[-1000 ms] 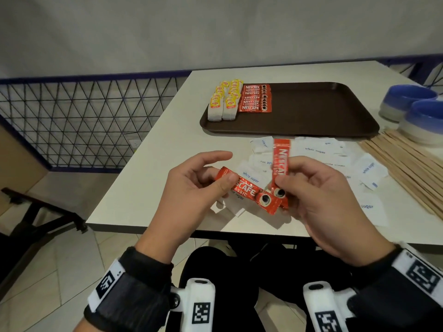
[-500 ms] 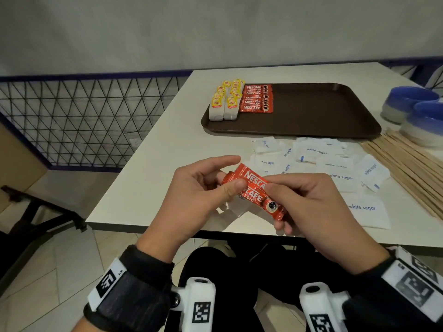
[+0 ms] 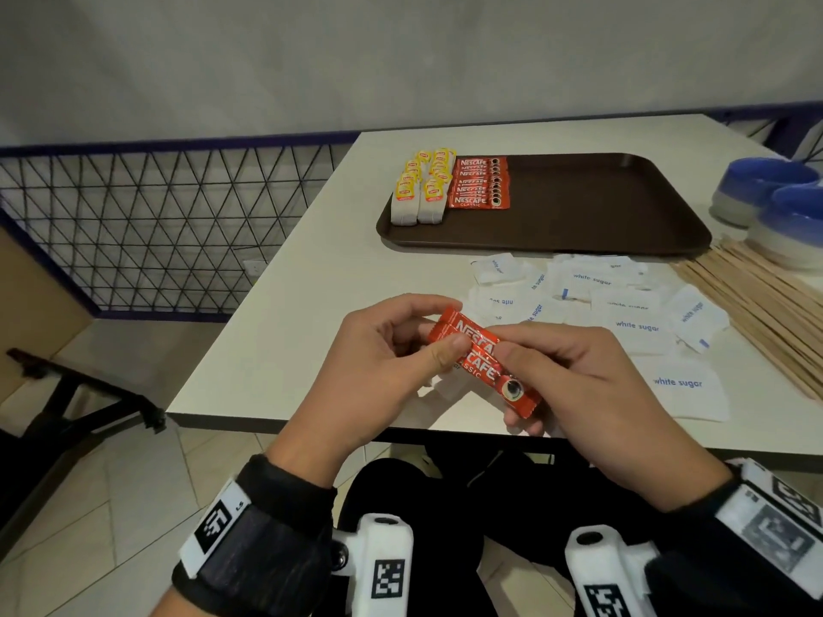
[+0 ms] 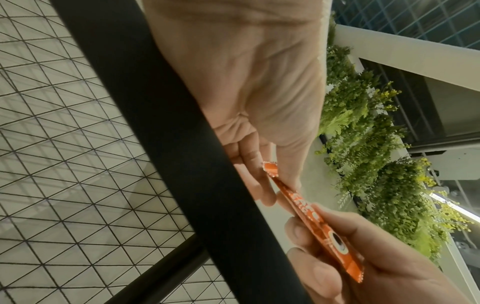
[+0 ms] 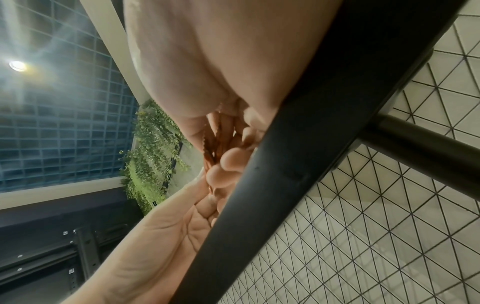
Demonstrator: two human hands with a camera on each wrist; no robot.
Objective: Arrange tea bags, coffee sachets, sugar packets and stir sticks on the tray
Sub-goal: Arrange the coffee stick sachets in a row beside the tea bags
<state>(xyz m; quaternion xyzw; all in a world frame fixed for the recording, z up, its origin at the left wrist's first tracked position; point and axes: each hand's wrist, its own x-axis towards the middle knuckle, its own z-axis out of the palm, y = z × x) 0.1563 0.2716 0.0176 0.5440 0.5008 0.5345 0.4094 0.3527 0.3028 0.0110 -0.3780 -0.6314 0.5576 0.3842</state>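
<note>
Pinching red foil coffee sachets [image 3: 483, 365] w/ both hands, left hand [image 3: 378, 367] & right hand [image 3: 574, 385]; long axis runs upper-left to lower-right; dark brown plastic tray [image 3: 601, 207] lies toward frame top, roughly equidistant.

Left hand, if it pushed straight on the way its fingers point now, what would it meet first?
Probably the right hand: the left hand points rightward at it, both pinching the coffee sachets between them. Beyond lie sugar packets, though depth is unclear.
</note>
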